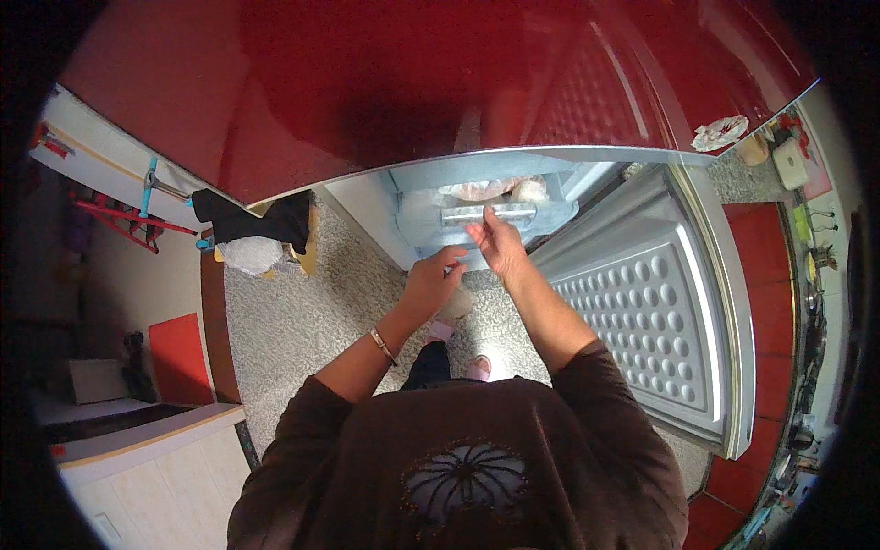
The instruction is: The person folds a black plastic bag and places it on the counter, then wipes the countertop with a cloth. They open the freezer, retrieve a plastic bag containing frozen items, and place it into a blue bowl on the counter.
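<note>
My right hand (498,242) is at the front of a pale, see-through freezer drawer (416,206), its thumb over the drawer handle (460,216) and its fingers below. Inside that drawer, partly pulled out, lie several bagged food items (481,190) and a round whitish bundle (530,190). Lower and to the left, my left hand (432,280) has its thumb and fingers curled together. A pale plastic bag (462,304) hangs just under it and appears pinched in the fingers; its contents are unclear.
The freezer door (639,323) stands wide on the right, its dimpled inner panel facing me. A red glossy refrigerator front (295,82) fills the top. At left, black cloth (254,216) lies over a yellowish item. Red tiled cabinetry (766,309) borders the right. Speckled floor (295,330) surrounds my feet.
</note>
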Motion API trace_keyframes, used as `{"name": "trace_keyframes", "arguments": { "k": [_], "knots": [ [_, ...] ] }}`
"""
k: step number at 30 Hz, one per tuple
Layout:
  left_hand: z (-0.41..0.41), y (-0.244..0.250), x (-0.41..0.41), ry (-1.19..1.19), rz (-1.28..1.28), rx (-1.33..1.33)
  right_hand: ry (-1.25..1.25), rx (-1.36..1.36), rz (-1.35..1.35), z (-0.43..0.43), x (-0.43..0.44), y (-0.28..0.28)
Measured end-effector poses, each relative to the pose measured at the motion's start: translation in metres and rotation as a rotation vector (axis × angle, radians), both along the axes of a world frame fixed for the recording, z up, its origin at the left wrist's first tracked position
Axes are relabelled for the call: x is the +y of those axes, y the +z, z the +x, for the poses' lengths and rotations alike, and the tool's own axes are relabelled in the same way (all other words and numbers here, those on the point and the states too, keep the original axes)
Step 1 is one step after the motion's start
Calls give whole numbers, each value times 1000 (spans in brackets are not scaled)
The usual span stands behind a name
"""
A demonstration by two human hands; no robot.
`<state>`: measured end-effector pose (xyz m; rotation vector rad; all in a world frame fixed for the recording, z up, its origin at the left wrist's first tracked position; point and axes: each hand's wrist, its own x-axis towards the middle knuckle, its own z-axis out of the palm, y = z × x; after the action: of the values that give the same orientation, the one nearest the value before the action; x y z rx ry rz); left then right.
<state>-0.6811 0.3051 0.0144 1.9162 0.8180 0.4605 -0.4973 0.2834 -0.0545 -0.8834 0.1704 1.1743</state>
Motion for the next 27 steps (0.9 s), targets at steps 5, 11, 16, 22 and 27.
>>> {"name": "trace_keyframes", "arguments": {
  "k": [5,11,16,22,27],
  "knots": [
    [7,2,14,47,108,-133,39,-78,0,41,46,0],
    [1,6,26,119,91,-207,560,-757,-329,30,37,61],
    [-8,35,18,181,-21,-138,76,-624,178,18,53,145],
    [-32,101,13,265,-24,-156,-92,-271,324,-1,52,149],
    [-57,142,1,256,38,-231,5,-369,324,-16,-41,140]
  ]
}}
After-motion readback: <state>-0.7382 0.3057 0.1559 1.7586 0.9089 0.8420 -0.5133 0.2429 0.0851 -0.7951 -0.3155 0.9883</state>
